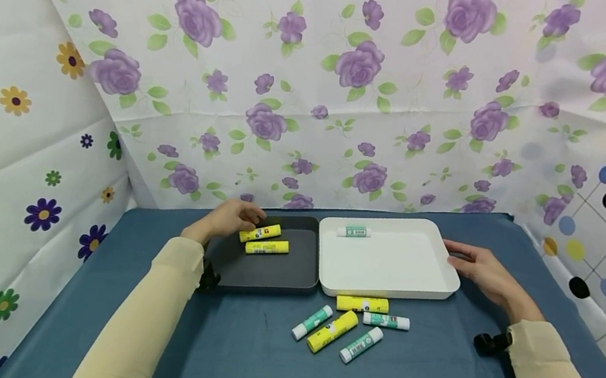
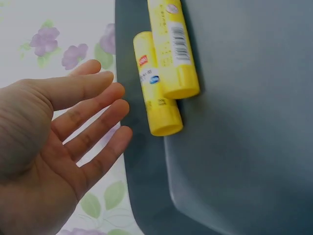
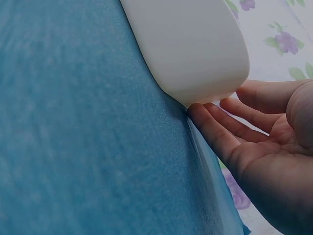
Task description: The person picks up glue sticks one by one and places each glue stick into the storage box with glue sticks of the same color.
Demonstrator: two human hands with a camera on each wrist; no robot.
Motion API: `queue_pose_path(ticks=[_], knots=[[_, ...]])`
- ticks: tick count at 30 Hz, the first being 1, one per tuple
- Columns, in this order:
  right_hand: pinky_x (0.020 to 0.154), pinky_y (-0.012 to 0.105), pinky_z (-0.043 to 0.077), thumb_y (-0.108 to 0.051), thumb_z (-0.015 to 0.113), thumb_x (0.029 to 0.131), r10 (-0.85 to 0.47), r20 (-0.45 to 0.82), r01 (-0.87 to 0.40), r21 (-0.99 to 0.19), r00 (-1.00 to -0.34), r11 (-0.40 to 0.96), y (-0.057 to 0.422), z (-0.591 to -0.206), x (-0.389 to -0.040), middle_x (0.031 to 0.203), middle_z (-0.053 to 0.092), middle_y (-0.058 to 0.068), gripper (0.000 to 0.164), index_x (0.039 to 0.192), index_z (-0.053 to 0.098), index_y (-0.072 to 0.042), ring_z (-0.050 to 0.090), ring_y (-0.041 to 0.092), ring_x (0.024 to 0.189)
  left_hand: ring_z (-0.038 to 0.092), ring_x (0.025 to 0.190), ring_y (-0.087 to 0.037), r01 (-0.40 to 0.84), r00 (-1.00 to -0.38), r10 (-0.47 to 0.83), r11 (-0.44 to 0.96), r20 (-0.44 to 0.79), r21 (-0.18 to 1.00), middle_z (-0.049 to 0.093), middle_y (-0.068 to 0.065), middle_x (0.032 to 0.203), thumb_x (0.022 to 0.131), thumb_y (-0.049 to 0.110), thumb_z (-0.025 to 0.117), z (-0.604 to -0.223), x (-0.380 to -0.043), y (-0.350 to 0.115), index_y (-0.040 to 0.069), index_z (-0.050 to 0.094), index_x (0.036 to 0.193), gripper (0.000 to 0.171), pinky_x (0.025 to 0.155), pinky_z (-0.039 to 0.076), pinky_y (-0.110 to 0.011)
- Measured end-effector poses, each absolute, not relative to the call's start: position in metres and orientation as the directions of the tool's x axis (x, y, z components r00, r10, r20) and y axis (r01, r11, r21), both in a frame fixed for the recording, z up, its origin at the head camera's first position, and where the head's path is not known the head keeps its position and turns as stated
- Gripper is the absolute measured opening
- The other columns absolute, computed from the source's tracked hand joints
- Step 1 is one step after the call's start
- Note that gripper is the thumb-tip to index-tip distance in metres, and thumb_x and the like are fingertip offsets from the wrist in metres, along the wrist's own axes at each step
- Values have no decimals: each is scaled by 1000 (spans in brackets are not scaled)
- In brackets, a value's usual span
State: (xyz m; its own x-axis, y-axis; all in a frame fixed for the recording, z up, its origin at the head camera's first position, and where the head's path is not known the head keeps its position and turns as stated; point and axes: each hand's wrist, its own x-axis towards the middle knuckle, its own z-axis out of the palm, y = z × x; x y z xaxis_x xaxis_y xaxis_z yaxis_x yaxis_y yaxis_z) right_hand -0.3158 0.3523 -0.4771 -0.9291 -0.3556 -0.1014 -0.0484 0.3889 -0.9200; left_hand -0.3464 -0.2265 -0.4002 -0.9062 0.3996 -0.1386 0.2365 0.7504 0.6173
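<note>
My left hand (image 1: pixel 229 220) hovers over the back left edge of a dark grey tray (image 1: pixel 296 273), fingers loosely extended and holding nothing. Close by, two yellow glue sticks (image 1: pixel 267 247) lie side by side in that tray; the left wrist view shows a small gap between the fingertips and the nearer yellow glue stick (image 2: pixel 159 105). At the right end of a white tray (image 1: pixel 386 260), my right hand (image 1: pixel 481 271) touches the outer edge. In the right wrist view its thumb and fairly straight fingers (image 3: pixel 212 129) rest against the tray's end. A green-and-white glue stick (image 1: pixel 355 231) lies inside.
The trays stand side by side on a blue cloth-covered table (image 1: pixel 242 363). In front of the white tray lie several loose glue sticks, among them a yellow one (image 1: pixel 332 331) and a green-and-white one (image 1: pixel 361 345). Flowered cloth (image 1: pixel 307 85) hangs behind the table.
</note>
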Motion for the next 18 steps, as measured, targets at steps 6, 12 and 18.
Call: queue_pose_path(ticks=[6,12,18], knots=[[98,25,53,-35,57,109,-355,-101,-54,-915,-930,401,353,-478,-316,165,29,29,71,164,27,-1,33,48,148,62,124,-38,263,-902,422,710,-96,653,66,-21,133,105,6,61,-391,-339,-224,4,63,142,37,100,53,-53],[99,30,54,-35,57,109,-346,-111,-45,-910,-932,412,353,-479,-317,165,28,29,71,164,26,-1,33,49,148,64,120,-38,316,-889,457,650,-23,691,67,-24,129,106,7,61,-387,-327,-219,-1,63,140,35,100,53,-53],[100,32,54,-34,56,110,-348,-112,-44,-910,-931,413,351,-477,-317,165,28,30,71,164,26,-1,33,49,148,64,118,-39,325,-885,466,578,24,748,66,-22,132,108,10,58,-386,-307,-210,0,63,140,34,99,53,-56]])
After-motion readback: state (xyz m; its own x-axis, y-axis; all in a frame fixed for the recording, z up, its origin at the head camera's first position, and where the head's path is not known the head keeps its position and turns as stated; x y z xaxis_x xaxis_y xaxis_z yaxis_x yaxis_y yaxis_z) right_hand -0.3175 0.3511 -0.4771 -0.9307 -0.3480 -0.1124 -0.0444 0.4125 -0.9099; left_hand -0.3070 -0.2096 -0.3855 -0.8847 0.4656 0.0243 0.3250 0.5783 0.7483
